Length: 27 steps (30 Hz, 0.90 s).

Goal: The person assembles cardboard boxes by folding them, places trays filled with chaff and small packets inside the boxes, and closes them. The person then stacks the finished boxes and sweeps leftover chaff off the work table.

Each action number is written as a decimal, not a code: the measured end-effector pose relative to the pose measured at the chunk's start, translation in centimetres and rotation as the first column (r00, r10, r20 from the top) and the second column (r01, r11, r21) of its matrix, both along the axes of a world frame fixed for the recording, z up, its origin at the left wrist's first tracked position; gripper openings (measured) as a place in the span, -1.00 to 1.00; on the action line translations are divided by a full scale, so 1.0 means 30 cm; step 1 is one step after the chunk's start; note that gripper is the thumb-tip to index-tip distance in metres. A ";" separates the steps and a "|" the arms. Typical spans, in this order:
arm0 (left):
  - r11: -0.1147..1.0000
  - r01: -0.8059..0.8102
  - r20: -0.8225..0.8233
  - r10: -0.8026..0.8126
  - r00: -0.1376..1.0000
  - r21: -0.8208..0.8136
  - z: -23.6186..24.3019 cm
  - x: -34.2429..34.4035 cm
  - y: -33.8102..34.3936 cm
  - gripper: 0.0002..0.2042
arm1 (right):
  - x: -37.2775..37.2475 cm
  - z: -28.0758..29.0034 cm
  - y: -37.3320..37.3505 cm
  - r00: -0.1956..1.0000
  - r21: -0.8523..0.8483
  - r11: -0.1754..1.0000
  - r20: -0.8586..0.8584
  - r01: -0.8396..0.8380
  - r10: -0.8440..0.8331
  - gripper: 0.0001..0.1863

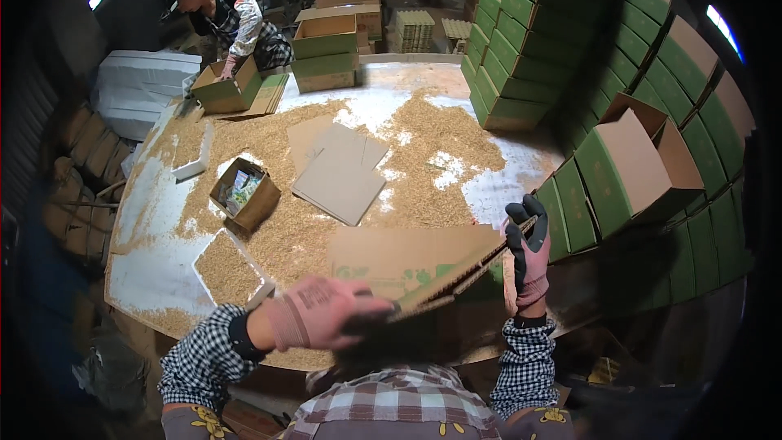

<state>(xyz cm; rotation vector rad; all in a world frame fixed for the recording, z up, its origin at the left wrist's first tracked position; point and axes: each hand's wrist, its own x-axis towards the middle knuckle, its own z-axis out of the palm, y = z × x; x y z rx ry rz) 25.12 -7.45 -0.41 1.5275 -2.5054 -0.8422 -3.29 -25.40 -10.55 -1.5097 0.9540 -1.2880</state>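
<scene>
My left hand [322, 312], in a pink glove, grips the near end of a flat stack of folded cardboard box blanks [468, 271]. My right hand [528, 257], in a pink and black glove, holds the far right end of the same stack. The blanks are tilted, lifted just above a large flattened carton sheet [383, 257] lying on the table. Both hands are closed on the cardboard edges.
Grain husks cover the round table [155, 269]. On it lie flat cardboard sheets [340, 171], a small open box [244, 194] and white trays [230, 267]. Green cartons [538, 33] are stacked at right, one open [631, 163]. Another person [232, 20] handles a box at the far left.
</scene>
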 end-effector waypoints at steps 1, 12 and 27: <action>0.997 -0.015 -0.264 0.033 0.964 0.069 -0.051 -0.013 0.047 -0.44 | 0.013 0.034 0.016 0.995 0.095 0.992 0.064 -0.079 0.074 -0.35; 0.863 -0.323 -0.006 0.348 0.938 -0.388 -0.236 -0.072 -0.050 -0.53 | 0.269 0.053 0.161 0.974 -0.244 0.970 -0.225 -0.025 -0.032 -0.14; 0.652 -0.640 -0.700 0.673 0.240 0.407 -0.547 0.142 0.025 -0.24 | 0.192 0.062 0.383 0.227 -0.078 0.741 -0.968 -0.667 0.103 0.16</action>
